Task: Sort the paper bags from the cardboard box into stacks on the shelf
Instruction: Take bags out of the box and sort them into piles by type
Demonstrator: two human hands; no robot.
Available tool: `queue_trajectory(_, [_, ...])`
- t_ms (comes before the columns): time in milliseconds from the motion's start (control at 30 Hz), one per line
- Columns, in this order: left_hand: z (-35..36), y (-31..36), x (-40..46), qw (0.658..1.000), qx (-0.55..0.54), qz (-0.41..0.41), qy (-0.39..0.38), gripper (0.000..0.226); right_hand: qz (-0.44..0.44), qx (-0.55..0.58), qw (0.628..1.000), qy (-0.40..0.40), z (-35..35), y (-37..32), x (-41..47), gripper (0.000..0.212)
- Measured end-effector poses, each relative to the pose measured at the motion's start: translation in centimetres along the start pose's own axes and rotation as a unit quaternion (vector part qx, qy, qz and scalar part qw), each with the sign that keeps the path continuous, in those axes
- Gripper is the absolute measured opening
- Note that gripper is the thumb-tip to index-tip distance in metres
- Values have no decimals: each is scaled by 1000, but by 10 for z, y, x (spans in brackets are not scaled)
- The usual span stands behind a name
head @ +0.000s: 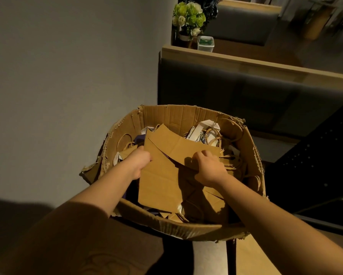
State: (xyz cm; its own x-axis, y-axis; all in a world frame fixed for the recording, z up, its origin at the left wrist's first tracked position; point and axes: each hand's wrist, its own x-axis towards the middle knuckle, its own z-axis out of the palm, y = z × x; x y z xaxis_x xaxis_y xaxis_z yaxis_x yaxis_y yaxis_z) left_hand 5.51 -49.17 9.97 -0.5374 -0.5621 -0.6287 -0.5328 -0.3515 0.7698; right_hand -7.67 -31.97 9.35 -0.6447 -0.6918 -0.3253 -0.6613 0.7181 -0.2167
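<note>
1. A torn cardboard box (186, 116) sits in the middle of the view, its rim ragged and its near wall bent outward.
2. Inside lies a jumble of paper bags: flat brown ones, a white bag (206, 126) against the far wall, and many twisted-paper handles (216, 139).
3. The left hand (141, 158) grips the left edge of a flat brown bag (166, 175) lying on top of the pile, fingers curled round it.
4. The right hand (209, 168) pinches the edge of an upper brown bag (176, 145), fingers on top and thumb beneath.
5. Behind the box runs a wooden ledge (246, 64) carrying a pot of green and white flowers (189, 18) and, just beside it, a small white container (206, 43).
</note>
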Motion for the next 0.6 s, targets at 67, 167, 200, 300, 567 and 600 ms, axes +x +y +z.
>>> queue_trajectory(67, [-3, 0, -1, 1000, 5, -2, -2, 28, 16, -48, 997, -50, 8, 7, 4, 72])
queue_trajectory(167, [-4, 1, -3, 1000, 0, -7, -6, 26, 9, -120, 990, -72, 15, 14, 9, 75])
queue_trajectory(200, [-4, 1, -3, 1000, -1, -6, -6, 25, 2, -137, 988, -73, 14, 15, 9, 77])
queue_trajectory(300, [-7, 1, 0, 1000, 3, -8, 3, 30, -27, -187, 978, -92, 6, 19, 9, 93])
queue_trajectory(567, [-16, 2, 3, 995, 91, 2, 38, 30, -91, -204, 967, -121, -12, 17, 4, 57])
queue_trajectory(600, [-18, 2, 3, 993, 103, 4, 49, 31, -99, -208, 967, -103, -14, 15, 2, 48])
